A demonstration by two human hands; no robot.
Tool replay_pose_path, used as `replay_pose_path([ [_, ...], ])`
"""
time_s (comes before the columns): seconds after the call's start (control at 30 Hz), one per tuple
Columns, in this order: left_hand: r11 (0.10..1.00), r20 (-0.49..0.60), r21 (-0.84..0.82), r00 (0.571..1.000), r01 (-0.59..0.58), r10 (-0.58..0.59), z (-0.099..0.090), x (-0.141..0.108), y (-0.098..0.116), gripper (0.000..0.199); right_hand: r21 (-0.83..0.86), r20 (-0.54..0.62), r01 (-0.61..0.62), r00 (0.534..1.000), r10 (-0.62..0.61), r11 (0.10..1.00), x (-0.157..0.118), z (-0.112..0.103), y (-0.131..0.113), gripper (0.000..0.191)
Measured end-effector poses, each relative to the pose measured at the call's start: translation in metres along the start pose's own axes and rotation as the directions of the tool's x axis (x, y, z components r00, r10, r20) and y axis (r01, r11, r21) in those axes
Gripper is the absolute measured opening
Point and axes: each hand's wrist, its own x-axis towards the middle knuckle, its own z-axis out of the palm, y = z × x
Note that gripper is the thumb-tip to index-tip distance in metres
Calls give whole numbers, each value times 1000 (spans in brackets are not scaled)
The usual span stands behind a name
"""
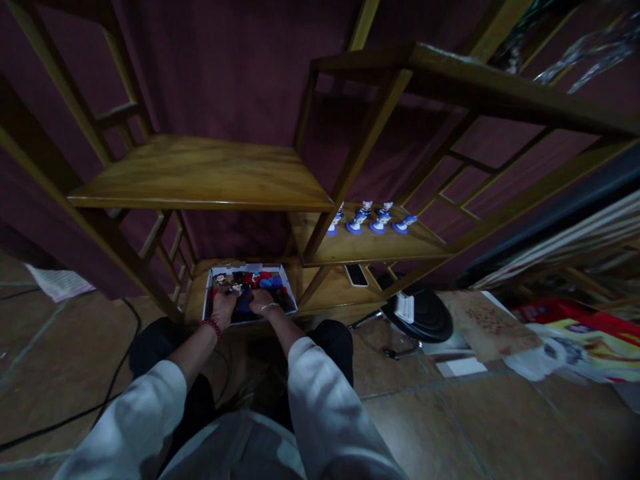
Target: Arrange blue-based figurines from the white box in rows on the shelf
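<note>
A shallow white cardboard box (207, 303) lies on the bottom wooden shelf, filled with small coloured toy figures (271, 283) in red, blue and black. Both hands reach down into it. My left hand (225, 308), with a red bead bracelet, has its fingers curled around something small near the box's left side. My right hand (259, 301), wearing a thin light bracelet, is closed at the fingertips next to a dark blue piece (243, 301) between the hands. Dim light and the fingers hide exactly what each one grips.
A wooden shelf board (200, 172) overhangs the box. On the right-hand shelf stand several purple-and-white figurines (381, 223). A phone (357, 275) lies below them. At right are a black round stool (425, 317) with a white object on it, cardboard (493, 327) and bags. A cable (127, 347) crosses the floor at left.
</note>
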Motion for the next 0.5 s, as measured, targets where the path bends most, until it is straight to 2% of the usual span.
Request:
replay_pose_path([
  [0.27, 986, 40, -143, 996, 82, -77, 1, -3, 6, 21, 237, -3, -44, 999, 46, 971, 1, -13, 14, 11],
  [0.5, 981, 81, -174, 994, 87, -74, -1, -6, 7, 24, 500, -4, -133, 988, 156, 856, -4, -8, 10, 26],
])
